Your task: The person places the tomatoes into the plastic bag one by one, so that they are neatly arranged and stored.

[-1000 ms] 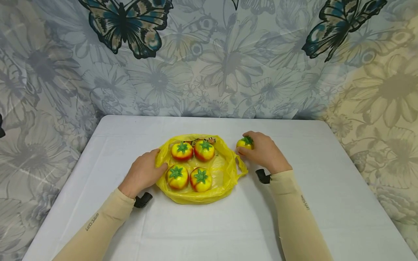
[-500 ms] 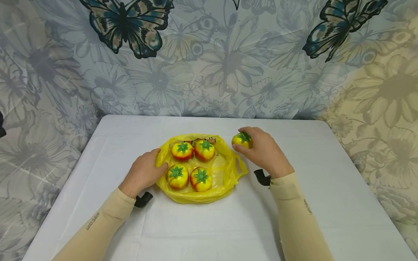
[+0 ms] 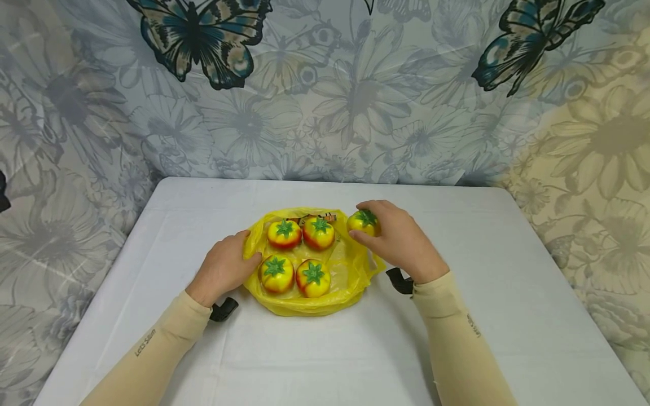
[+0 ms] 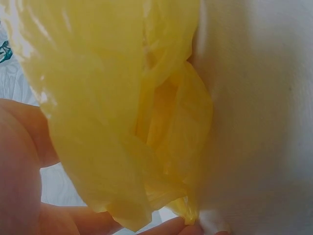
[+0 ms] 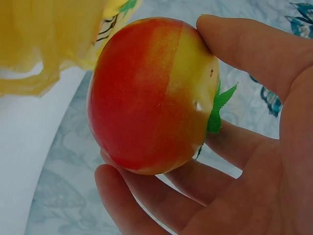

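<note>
A yellow plastic bag (image 3: pixel 307 308) lies with its mouth spread wide on the table. Inside sit several artificial tomatoes (image 3: pixel 276 275), yellow and red with green leafy tops. My left hand (image 3: pixel 223 265) grips the bag's left rim, thumb over the inside edge; in the left wrist view, folds of yellow plastic (image 4: pixel 98 127) hang between thumb and fingers. One more artificial tomato (image 3: pixel 358 224) is in my right hand (image 3: pixel 401 242), over the bag's right rim. The right wrist view shows that tomato (image 5: pixel 151 103) between thumb and fingertips, its red underside facing the camera.
A white-covered table (image 3: pixel 315 361) spreads under the bag. Behind it hangs a patterned backdrop (image 3: pixel 355 113) with flowers and butterflies. The bag's handle loop (image 5: pixel 39 81) dangles near the held tomato in the right wrist view.
My right hand has carried its tomato leftward from beside the bag to over the bag's right rim. The left hand stays at the left rim.
</note>
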Available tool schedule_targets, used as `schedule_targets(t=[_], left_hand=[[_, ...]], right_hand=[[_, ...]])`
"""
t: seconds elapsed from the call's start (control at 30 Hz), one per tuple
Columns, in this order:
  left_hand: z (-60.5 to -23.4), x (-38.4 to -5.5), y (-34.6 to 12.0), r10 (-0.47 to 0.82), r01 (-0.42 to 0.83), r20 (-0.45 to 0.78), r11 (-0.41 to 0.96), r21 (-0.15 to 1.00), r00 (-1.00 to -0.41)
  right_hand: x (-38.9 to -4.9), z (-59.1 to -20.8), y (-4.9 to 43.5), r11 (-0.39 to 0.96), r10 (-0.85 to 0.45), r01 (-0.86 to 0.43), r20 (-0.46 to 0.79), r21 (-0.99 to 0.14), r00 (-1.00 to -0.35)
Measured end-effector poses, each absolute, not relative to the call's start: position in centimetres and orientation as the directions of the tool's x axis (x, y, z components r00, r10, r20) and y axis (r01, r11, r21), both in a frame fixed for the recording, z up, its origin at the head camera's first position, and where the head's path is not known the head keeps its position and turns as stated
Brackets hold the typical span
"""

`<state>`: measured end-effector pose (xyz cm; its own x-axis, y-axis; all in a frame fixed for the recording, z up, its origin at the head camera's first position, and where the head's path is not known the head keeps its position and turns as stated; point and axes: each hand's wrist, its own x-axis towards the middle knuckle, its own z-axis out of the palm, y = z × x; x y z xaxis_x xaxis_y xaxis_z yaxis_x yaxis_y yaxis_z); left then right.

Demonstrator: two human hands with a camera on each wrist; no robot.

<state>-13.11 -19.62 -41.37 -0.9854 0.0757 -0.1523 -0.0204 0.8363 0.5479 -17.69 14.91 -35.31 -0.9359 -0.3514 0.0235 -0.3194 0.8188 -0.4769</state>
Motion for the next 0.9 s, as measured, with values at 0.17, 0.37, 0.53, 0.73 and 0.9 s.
schedule_targets(t=[0.17,0.37,0.53,0.73,0.9], left_hand=[[-41.4,-13.2,-19.7,0.08,-0.017,-0.153,0.839,0.544,-0.985],[-41.3,-13.2,-19.6,0.082,-0.016,-0.156,0.842,0.54,-0.984],[-41.3,-13.1,-19.6,0.084,-0.009,-0.147,0.84,0.542,-0.986],[-41.4,-13.1,-19.7,0.089,-0.001,-0.138,0.837,0.548,-0.986],[-41.4,-13.2,-19.8,0.09,0.0,-0.137,0.835,0.55,-0.986]], right_hand=[[-17.2,-35.2,14.2,0.813,-0.376,-0.345,0.03,-0.469,-0.926],[-16.6,-35.2,13.2,0.813,-0.4,-0.362,0.013,-0.456,-0.916],[-16.3,-35.5,12.4,0.804,-0.429,-0.387,0.01,-0.452,-0.903],[-16.0,-35.9,11.7,0.79,-0.463,-0.406,-0.014,-0.459,-0.886],[-15.9,-36.3,11.4,0.787,-0.477,-0.415,-0.023,-0.456,-0.879]])
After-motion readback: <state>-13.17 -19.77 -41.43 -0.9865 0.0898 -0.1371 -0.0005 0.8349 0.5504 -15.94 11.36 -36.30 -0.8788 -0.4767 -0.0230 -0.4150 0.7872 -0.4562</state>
